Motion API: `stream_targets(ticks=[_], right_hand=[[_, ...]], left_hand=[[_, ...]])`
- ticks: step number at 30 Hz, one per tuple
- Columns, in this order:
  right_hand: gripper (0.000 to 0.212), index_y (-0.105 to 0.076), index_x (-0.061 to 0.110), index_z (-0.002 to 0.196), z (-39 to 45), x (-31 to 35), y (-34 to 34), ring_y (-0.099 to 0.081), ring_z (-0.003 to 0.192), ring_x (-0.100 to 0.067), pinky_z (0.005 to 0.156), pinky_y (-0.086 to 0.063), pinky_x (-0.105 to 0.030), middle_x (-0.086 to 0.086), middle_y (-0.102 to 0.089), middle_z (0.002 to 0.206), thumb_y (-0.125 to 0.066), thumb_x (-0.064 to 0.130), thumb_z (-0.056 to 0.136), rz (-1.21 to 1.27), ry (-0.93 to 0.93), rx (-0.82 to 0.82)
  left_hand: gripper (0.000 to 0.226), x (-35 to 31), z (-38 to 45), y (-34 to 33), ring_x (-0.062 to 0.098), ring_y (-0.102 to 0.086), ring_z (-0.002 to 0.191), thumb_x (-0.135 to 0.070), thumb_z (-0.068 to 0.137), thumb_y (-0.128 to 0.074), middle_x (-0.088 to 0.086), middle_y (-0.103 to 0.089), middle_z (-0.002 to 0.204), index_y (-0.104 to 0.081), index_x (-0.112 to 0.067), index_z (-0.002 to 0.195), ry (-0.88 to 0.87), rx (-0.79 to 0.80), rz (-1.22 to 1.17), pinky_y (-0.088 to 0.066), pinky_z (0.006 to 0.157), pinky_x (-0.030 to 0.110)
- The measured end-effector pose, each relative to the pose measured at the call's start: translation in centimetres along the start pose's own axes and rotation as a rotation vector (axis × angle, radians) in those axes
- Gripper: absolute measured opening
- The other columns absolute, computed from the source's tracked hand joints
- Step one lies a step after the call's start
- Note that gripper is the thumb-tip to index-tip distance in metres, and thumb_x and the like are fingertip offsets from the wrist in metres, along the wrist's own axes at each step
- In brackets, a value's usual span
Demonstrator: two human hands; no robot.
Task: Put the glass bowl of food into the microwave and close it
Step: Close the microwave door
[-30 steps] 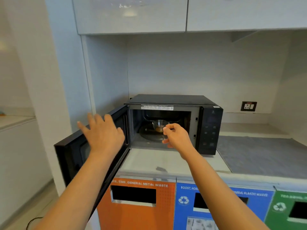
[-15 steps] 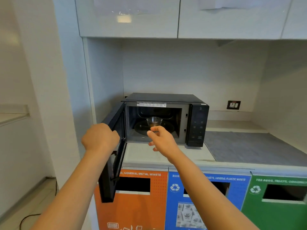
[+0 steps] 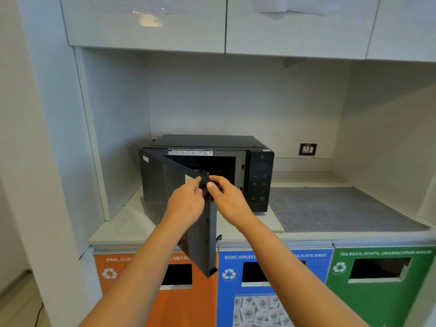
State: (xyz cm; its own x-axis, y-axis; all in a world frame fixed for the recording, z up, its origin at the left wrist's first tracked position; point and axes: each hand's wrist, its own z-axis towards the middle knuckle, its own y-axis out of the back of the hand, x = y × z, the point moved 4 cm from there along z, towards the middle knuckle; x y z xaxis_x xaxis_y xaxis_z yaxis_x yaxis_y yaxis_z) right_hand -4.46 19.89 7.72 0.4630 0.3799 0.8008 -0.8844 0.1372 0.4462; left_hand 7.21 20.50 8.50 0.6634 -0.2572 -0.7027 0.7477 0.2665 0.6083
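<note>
- At the back left of the bench [image 3: 122,228], the black microwave [image 3: 236,147] is sitting with its door [image 3: 188,234] swung about halfway, the free edge pointing toward me.
- My left hand [image 3: 185,207] is resting against the outer face of the door near its free edge, fingers [image 3: 195,182] held together and stretched up along the panel, gripping nothing.
- My right hand [image 3: 230,200] is hovering just on the other side of that edge, in front of the open cavity, fingers [image 3: 217,179] loosely curled and holding nothing; the thumb is nearly meeting my left fingertips.
- Inside the cavity, only the rim of the glass bowl [image 3: 201,172] is showing above my hands; I cannot tell what is in it from here.
- A grey mat [image 3: 342,208] is lying on the bench to the right of the microwave.
- Below the front edge of the bench, orange [image 3: 200,303], blue [image 3: 226,300] and green [image 3: 377,300] waste bins are standing side by side.
</note>
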Motion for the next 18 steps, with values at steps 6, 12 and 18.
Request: stream_targets(ticks=[6, 12, 18], right_hand=[[0.037, -0.052, 0.021, 0.126, 4.2, -3.4, 3.4, -0.052, 0.117, -0.021, 0.09, -0.046, -0.032, -0.005, -0.052, 0.133, -0.052, 0.026, 0.09, -0.382, 0.035, -0.245], [0.032, -0.058, 0.015, 0.12, 10.3, -5.6, 6.3, -0.047, 0.117, -0.028, 0.094, -0.039, -0.043, -0.009, -0.058, 0.126, -0.053, 0.018, 0.088, -0.836, 0.092, -0.269], [0.03, -0.057, 0.01, 0.119, 16.4, -8.8, 7.9, -0.043, 0.123, -0.03, 0.105, -0.029, -0.046, -0.012, -0.059, 0.125, -0.049, 0.013, 0.09, -1.005, 0.072, -0.203]], left_hand=[[0.057, 0.5, 3.4, -4.9, 0.001, -0.047, 0.083, -0.013, 0.093, -0.041, 0.006, -0.044, 0.141, -0.019, -0.033, 0.143, -0.028, 0.168, -0.176, -0.036, 0.061, 0.012], [0.06, 1.5, 6.5, -8.4, 0.022, -0.041, 0.129, -0.021, 0.09, -0.052, 0.004, -0.04, 0.144, -0.023, -0.027, 0.142, 0.039, 0.209, -0.202, -0.037, 0.103, 0.038], [0.056, 3.9, 9.0, -10.3, 0.025, -0.044, 0.127, -0.023, 0.09, -0.054, 0.007, -0.042, 0.143, -0.029, -0.024, 0.14, 0.155, 0.214, -0.154, -0.041, 0.1, 0.038]])
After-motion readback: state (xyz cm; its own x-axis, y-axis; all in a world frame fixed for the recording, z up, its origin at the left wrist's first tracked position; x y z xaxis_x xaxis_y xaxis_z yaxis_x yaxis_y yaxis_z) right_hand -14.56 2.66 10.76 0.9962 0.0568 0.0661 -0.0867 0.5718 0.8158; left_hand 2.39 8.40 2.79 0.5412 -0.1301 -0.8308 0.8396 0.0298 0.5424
